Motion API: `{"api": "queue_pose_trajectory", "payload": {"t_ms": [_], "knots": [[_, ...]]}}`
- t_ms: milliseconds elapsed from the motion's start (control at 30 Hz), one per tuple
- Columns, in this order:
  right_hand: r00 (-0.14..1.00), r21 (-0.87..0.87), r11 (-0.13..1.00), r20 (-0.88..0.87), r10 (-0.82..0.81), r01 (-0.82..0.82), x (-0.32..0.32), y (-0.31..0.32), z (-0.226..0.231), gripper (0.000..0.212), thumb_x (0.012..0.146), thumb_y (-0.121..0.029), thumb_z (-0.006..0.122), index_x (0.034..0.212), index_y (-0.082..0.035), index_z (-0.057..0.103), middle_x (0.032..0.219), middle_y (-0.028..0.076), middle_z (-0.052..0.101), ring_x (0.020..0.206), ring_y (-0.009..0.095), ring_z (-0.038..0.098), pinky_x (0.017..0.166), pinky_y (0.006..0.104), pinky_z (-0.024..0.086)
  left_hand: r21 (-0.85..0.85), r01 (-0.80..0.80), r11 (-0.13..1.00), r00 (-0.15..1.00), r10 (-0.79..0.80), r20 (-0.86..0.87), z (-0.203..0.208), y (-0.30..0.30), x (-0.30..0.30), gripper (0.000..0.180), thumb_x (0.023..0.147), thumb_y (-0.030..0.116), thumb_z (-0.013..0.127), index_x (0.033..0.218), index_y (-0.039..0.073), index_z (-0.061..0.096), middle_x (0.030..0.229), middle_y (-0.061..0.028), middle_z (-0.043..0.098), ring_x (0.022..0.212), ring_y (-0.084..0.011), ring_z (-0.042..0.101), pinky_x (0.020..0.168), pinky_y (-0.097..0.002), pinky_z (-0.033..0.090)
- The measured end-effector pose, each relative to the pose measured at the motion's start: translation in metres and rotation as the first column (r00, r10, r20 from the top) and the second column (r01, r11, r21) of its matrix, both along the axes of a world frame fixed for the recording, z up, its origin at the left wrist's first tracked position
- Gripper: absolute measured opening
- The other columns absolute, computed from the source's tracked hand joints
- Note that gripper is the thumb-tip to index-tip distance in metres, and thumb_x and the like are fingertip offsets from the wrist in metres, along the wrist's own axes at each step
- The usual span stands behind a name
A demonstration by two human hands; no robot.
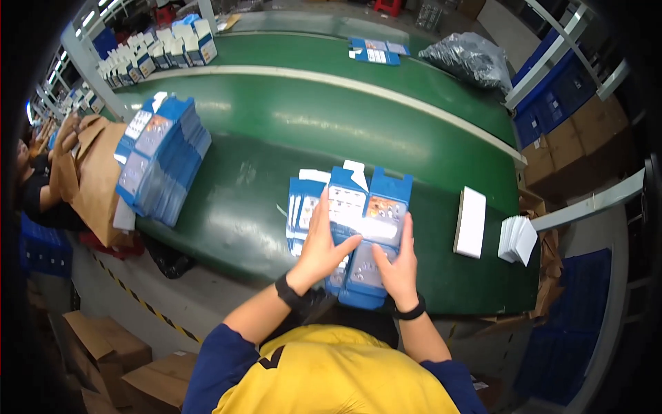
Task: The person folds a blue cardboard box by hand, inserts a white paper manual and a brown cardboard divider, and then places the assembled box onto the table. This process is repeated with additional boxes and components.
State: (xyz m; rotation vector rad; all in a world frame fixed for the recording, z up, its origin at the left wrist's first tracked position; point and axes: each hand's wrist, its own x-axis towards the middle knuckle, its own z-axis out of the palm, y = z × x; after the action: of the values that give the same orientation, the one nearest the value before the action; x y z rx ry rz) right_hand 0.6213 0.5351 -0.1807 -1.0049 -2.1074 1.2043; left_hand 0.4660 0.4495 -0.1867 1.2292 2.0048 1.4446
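In front of me lie blue-and-white flattened cartons (385, 219) with printed panels and open end flaps. My left hand (323, 245) is along their left side, fingers stretched up the edge and thumb on top. On the right edge, my right hand (398, 268) has its fingers down the side and its thumb over the face. The cartons are gripped between the two hands; how many are held is hidden. Just left of my left hand, more flattened cartons (296, 207) lie fanned on the green work surface (238, 200).
A tall stack of flattened cartons (165, 159) stands at left, beside a person with brown cardboard (100, 172). White folded sheets (470, 222) and a fanned white pile (517, 240) lie at right. Erected boxes (183, 52), more flat cartons (378, 52) and a grey plastic bag (469, 61) sit farther back.
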Motion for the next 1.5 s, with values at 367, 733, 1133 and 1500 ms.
{"api": "queue_pose_trajectory", "payload": {"t_ms": [367, 733, 1133, 1500], "knots": [[0.863, 0.387, 0.885, -0.319, 0.392, -0.259, 0.004, -0.031, 0.06, 0.022, 0.08, -0.002, 0.065, 0.101, 0.005, 0.064, 0.082, 0.02, 0.065, 0.071, 0.032, 0.066, 0.067, 0.0313, 0.05, 0.464, -0.065, 0.884, 0.914, -0.134, 0.384, 0.063, -0.007, -0.008, 0.077, 0.076, 0.063, 0.061, 0.118, 0.001, 0.042, 0.115, -0.011, 0.052, 0.119, -0.0233, 0.043, 0.102, -0.0373, 0.03], [0.83, -0.286, 0.907, -0.547, 0.111, -0.31, 0.034, -0.018, 0.04, 0.104, 0.051, -0.033, 0.09, 0.133, 0.007, 0.038, 0.121, 0.011, 0.055, 0.111, 0.025, 0.053, 0.097, 0.0379, 0.04, 0.343, 0.53, 0.776, 0.658, -0.631, 0.41, 0.07, -0.03, 0.042, 0.099, 0.077, 0.059, 0.063, 0.142, -0.002, 0.02, 0.136, -0.0181, 0.038, 0.121, -0.0252, 0.042, 0.101, -0.0339, 0.032], [0.661, 0.03, 0.905, -0.673, 0.332, -0.424, 0.038, -0.031, 0.069, 0.138, 0.04, -0.043, 0.092, 0.145, -0.003, 0.011, 0.144, 0.015, 0.029, 0.133, 0.03, 0.028, 0.108, 0.0432, 0.025, 0.467, 0.423, 0.777, 0.855, -0.171, -0.49, 0.061, -0.025, 0.023, 0.083, 0.068, 0.004, 0.072, 0.137, 0.005, 0.027, 0.129, -0.0186, 0.039, 0.124, -0.036, 0.04, 0.107, -0.0528, 0.025], [0.777, -0.122, 0.967, -0.621, 0.1, -0.222, 0.033, -0.033, 0.081, 0.077, 0.075, -0.019, 0.071, 0.138, 0.0, 0.03, 0.132, 0.017, 0.046, 0.124, 0.025, 0.042, 0.106, 0.0372, 0.029, 0.438, 0.36, 0.824, 0.916, -0.223, -0.333, 0.056, -0.034, 0.04, 0.078, 0.062, 0.008, 0.076, 0.131, 0.017, 0.041, 0.126, -0.0186, 0.042, 0.118, -0.0378, 0.045, 0.104, -0.0568, 0.027]]}}
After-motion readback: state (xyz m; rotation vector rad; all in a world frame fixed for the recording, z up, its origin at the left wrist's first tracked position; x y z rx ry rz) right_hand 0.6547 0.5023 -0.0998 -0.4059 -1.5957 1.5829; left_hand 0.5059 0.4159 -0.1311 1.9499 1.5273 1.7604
